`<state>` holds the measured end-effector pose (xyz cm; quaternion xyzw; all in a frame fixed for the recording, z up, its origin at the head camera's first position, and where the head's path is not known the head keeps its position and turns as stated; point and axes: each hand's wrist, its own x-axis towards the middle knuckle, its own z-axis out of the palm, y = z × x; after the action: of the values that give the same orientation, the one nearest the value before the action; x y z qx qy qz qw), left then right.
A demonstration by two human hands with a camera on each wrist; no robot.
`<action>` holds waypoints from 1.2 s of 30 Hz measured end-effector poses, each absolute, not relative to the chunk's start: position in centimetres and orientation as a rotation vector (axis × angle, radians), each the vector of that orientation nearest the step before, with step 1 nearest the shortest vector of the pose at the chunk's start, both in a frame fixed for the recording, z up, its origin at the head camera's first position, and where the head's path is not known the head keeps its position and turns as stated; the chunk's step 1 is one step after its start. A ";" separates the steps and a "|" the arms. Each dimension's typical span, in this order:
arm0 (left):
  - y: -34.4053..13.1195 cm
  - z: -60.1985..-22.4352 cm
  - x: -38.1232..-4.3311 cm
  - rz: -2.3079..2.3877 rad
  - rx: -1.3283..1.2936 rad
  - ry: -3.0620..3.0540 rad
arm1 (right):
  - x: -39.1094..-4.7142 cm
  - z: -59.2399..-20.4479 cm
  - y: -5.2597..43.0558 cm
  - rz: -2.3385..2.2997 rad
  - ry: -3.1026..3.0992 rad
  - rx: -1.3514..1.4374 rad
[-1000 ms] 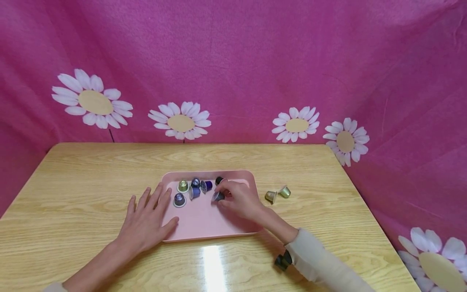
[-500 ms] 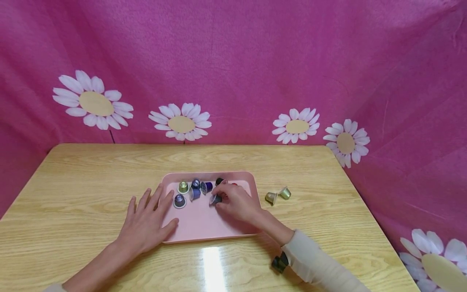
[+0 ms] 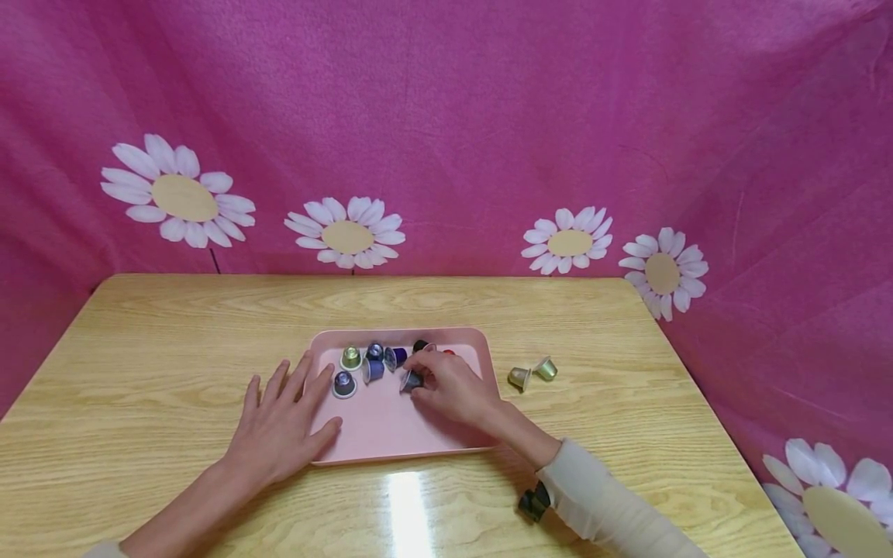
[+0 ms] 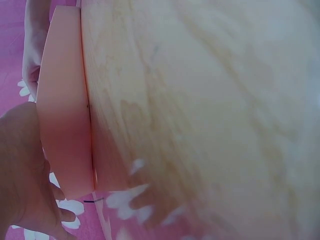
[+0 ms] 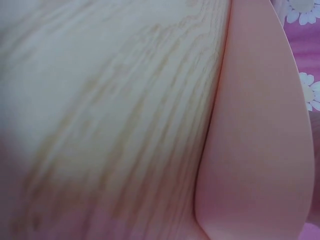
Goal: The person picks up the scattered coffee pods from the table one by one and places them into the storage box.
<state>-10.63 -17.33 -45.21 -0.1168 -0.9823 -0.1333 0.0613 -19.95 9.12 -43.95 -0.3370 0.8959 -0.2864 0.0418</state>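
Observation:
A pink tray (image 3: 377, 434) on the wooden table bears several coffee capsules. My right hand (image 3: 456, 391) pinches a dark grey capsule (image 3: 412, 380), tipped on its side, low over the tray; its fingers partly cover it. Behind that hand lie a black capsule (image 3: 420, 346) and a mostly hidden red one (image 3: 449, 353). On the tray's left half are a green capsule (image 3: 351, 357), a dark upright one (image 3: 344, 383), a dark blue one (image 3: 374, 353), a lilac-blue one (image 3: 374, 371) and a purple one (image 3: 398, 356). My left hand (image 3: 279, 430), fingers spread, rests at the tray's left edge.
Right of the tray, a gold capsule (image 3: 519, 377) and a pale green capsule (image 3: 546, 368) lie on the table (image 3: 614, 418). Black capsules (image 3: 533, 502) sit beside the right sleeve. Both wrist views show mostly the tray's outer wall (image 4: 65, 110). A flowered pink cloth (image 3: 453, 116) hangs behind.
My right hand has shifted slightly left and toward me with the dark grey capsule, uncovering part of the red one. The left hand has stayed in place.

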 end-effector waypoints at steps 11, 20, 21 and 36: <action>-17.3 -45.1 -10.6 -0.392 -0.358 -2.980 | -19.8 -44.0 9.4 -0.862 2.765 -1.033; -17.3 -45.2 -10.6 -0.396 -0.362 -2.976 | -19.9 -44.1 9.7 -0.889 2.789 -1.050; -17.3 -45.1 -10.6 -0.396 -0.361 -2.977 | -19.9 -44.1 9.7 -0.894 2.789 -1.055; -17.2 -45.0 -10.5 -0.388 -0.356 -2.981 | -20.3 -43.7 11.0 -1.028 2.792 -1.148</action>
<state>-10.54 -17.22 -45.04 -0.1175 -0.9831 -0.1279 0.0574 -20.31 10.96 -43.71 -0.3600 0.8752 -0.3224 -0.0237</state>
